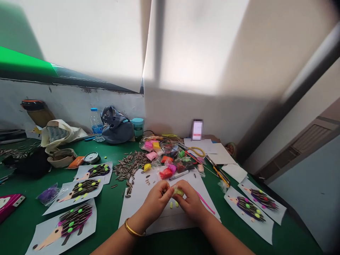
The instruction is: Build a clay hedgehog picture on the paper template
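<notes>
Over the white paper (140, 212), the left hand (157, 199) and right hand (188, 199) hold a yellow-green lump (179, 191). Striped seeds (134, 160) lie at the paper's far left corner, with three hedgehog pictures (75, 221) left of it and two right.

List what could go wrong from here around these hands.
The small yellow-green lump between the left hand and the right hand might drop onto the small yellow oval pieces below, perhaps marring them.

Some loose, dark-and-pale striped seeds lie on the left edge of the white paper sheet; the left hand could scatter them.
</notes>
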The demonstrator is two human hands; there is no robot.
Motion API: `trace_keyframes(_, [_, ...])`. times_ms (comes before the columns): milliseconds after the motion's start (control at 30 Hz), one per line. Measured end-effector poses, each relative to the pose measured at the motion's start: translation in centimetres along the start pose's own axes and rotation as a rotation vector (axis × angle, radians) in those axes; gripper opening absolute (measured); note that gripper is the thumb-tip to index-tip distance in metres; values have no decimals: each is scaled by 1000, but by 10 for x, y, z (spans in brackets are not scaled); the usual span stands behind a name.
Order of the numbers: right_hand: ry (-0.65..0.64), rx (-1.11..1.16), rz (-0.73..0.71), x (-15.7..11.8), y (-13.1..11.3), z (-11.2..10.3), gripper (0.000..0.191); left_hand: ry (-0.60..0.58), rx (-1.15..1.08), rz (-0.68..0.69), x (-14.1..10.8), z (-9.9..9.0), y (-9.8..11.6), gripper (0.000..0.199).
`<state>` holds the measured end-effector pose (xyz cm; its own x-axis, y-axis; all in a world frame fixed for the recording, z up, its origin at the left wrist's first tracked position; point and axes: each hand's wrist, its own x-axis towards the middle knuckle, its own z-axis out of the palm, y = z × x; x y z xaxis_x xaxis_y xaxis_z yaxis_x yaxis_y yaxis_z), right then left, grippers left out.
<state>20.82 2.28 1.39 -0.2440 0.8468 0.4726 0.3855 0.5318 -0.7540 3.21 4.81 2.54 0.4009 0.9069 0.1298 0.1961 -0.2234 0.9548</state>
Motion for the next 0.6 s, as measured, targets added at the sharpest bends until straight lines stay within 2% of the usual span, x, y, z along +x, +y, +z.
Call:
trace_keyframes(133, [-18,-37,-20,-1,-2,0,22,-2,-6,-9,0,-2,-3,33])
trace_keyframes(333, [-75,-83,-72,-2,-1,0,37,-50,-254,-170,5,-6,-8,33])
trace_keyframes(400, [-89,-89,-72,-2,-3,1,38,-50,-203,-163,5,-6,-9,30])
trace_keyframes(600, [-82,-166,-22,0,-6,2,40,182,213,76,-2,-8,-2,15])
